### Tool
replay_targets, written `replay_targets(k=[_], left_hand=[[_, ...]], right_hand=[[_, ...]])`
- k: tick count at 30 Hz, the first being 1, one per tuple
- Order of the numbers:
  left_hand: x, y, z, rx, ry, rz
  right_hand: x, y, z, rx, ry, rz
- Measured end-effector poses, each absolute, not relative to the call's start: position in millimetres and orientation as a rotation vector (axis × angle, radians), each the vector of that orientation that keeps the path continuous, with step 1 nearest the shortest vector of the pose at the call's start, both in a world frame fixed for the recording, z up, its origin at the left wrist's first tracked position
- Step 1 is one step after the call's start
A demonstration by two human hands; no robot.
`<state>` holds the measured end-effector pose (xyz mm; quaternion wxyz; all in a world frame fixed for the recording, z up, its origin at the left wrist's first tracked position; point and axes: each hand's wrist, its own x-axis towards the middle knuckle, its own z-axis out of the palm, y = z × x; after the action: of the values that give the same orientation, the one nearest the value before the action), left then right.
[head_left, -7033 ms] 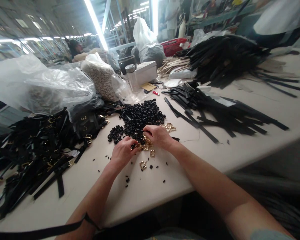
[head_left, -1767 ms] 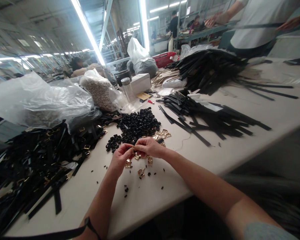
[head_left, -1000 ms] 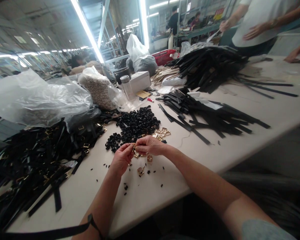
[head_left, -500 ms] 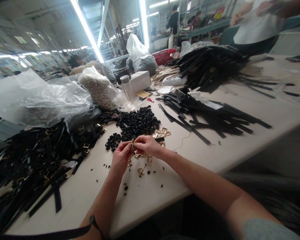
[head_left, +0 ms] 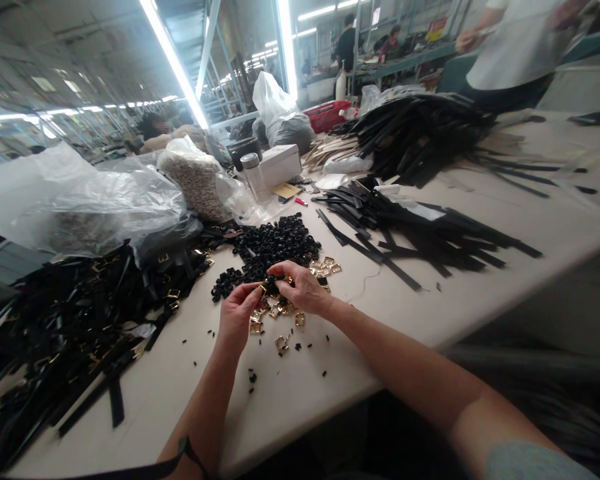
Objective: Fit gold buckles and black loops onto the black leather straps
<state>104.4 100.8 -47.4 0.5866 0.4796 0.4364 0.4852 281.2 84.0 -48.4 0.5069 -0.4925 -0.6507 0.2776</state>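
My left hand (head_left: 239, 313) is closed, thumb and forefinger pinching a small gold buckle (head_left: 263, 289). Close beside it, my right hand (head_left: 303, 288) has its thumb and forefinger apart over the near edge of a pile of small black loops (head_left: 280, 241); dark bits show between those fingers, and I cannot make out whether they touch them. Loose gold buckles (head_left: 282, 344) lie below and around both hands, and more gold ones (head_left: 326, 267) are partly hidden behind the right hand. Tiny black pieces (head_left: 252, 377) are scattered on the table (head_left: 300, 407).
A heap of black straps with buckles (head_left: 95, 313) covers the left side, under clear plastic bags (head_left: 115, 193). Black strips (head_left: 430, 230) lie at right, with a larger bundle (head_left: 420, 133) behind. A glass bottle (head_left: 253, 175) and white box (head_left: 281, 163) stand behind. Another person (head_left: 510, 47) stands across the table.
My hands were together, both pinching at a gold buckle. Now the right hand has drawn slightly away with its fingers parted, while the left keeps the buckle.
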Motion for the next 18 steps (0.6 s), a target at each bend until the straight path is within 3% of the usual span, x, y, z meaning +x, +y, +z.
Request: replay_targets(k=[5, 18], left_hand=[[105, 97, -38, 1.199, 1.022, 1.145], [107, 93, -35, 1.258, 1.058, 1.106]], right_hand=[[276, 79, -47, -1.124, -1.835, 0.681], [271, 75, -48, -1.247, -1.835, 0.593]])
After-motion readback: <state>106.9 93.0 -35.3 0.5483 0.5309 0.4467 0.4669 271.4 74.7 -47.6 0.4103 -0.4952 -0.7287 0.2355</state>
